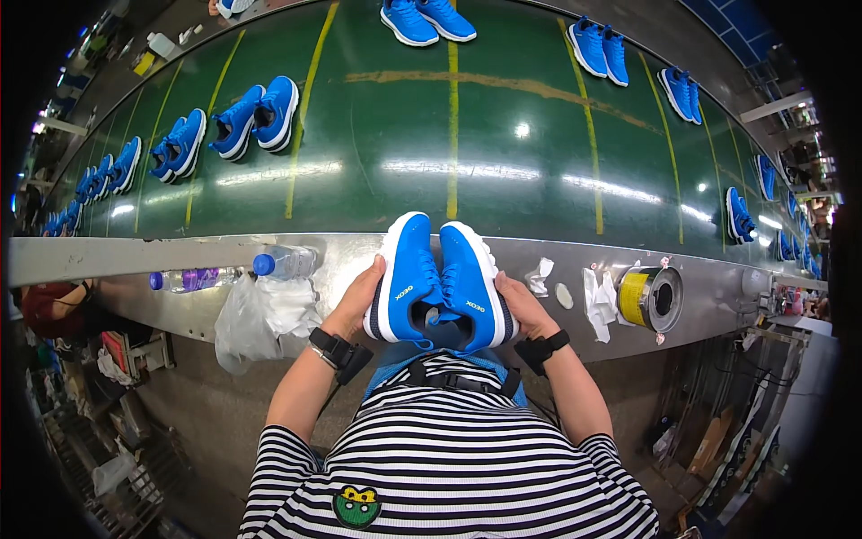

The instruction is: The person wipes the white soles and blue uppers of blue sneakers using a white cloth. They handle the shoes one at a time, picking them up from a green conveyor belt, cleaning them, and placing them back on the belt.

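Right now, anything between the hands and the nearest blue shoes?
Nothing visible: the left hand touches the outer side of the left shoe, the right hand that of the right shoe. The plastic bag lies off to the left, the yellow-banded tin to the right.

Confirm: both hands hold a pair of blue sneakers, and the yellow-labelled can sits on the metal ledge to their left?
Wrong side: the head view shows the yellow-labelled can right of the held blue sneakers. The rest stands.
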Motion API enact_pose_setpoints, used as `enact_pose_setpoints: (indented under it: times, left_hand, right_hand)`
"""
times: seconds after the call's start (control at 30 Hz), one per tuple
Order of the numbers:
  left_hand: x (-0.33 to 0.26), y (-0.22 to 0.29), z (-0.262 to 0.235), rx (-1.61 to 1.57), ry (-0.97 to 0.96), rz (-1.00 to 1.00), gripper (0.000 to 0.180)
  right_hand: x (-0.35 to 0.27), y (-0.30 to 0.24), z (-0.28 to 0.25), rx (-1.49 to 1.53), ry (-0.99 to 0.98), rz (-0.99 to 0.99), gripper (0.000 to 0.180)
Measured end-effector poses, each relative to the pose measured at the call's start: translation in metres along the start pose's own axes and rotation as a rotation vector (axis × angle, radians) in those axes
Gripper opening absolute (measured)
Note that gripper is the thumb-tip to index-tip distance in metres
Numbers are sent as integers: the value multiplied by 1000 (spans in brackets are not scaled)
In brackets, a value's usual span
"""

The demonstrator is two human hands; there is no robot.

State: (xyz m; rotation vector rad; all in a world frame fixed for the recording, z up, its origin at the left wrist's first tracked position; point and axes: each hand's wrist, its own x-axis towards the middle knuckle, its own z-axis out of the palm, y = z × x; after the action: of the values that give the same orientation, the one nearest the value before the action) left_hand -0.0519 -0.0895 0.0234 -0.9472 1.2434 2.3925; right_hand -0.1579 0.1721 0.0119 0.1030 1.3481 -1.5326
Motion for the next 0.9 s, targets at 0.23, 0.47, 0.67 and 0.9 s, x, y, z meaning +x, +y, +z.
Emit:
enact_pose_setpoints:
  times: [0.23,0.47,0.67,0.9]
  left_hand:
    - [4,-5,5,-157,93,5,55]
    - [5,-11,4,-26,185,156,52]
    - [9,-51,-55,734,354,250,57]
    - [-17,9,69,810,141,615,66]
  right_hand:
    - [-1,2,3,29,107,-28,58]
    - [-4,2,7,125,182,-47,52]
    - [0,19,8,164,188,-149,44]
    - [-23,23,24,349,108,-213,44]
